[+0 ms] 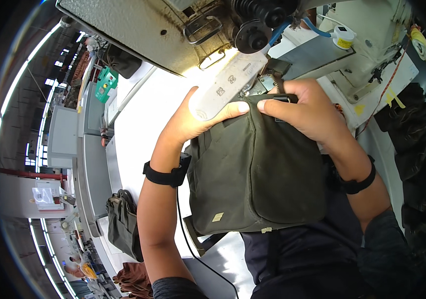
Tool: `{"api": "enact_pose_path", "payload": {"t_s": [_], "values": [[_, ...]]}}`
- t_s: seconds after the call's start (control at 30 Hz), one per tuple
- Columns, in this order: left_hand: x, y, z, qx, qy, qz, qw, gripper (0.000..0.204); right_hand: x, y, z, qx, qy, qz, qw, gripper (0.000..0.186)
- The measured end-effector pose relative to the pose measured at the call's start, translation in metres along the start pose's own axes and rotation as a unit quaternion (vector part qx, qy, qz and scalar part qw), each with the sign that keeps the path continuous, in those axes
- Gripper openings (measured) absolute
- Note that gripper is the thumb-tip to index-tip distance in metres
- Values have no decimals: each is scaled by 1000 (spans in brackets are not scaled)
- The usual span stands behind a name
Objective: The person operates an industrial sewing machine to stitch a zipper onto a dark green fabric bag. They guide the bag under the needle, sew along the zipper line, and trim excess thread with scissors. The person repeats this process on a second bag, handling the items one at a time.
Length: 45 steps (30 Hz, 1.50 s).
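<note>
A dark olive-green bag [288,174] hangs from the sewing machine's work spot over my lap, its piped seam running down the front. My left hand [185,119] grips the bag's top edge with the thumb on the front; the light-coloured machine cover [230,87] hides some of its fingers. From the other side, my right hand [313,112] pinches the same edge beside a black buckle [285,98]. Both thumb tips come close together on either side of the seam, just below the machine's metal foot [260,85].
The sewing machine head [163,35] overhangs the lit white table [138,124]. Another green bag [123,224] lies at the table's left edge, near brown fabric [134,279]. Dark fabric pieces [415,154] hang at the right. A black cable [188,239] runs below my left wrist.
</note>
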State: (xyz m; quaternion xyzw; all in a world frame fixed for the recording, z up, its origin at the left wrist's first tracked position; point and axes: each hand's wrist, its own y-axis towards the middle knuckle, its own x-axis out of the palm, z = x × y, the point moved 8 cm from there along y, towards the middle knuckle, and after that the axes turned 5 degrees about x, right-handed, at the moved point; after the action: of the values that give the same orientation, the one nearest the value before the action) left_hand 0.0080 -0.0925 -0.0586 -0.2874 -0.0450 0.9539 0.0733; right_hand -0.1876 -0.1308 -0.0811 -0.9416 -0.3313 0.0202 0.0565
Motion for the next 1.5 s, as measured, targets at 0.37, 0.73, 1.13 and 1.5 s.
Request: {"api": "enact_pose_path", "payload": {"t_s": [0.37, 0.73, 1.13, 1.5], "values": [[-5, 0, 31, 12, 85, 0, 996, 51, -13, -19, -68, -267, -331, 185, 886, 48], [-4, 1, 31, 1, 46, -10, 999, 44, -12, -7, -65, -224, -314, 125, 914, 31], [-10, 16, 26, 136, 54, -34, 989, 31, 2, 2, -47, -72, -92, 3, 993, 37], [-7, 19, 25, 10, 96, -99, 990, 53, -4, -14, -57, -240, -280, 115, 922, 15]]}}
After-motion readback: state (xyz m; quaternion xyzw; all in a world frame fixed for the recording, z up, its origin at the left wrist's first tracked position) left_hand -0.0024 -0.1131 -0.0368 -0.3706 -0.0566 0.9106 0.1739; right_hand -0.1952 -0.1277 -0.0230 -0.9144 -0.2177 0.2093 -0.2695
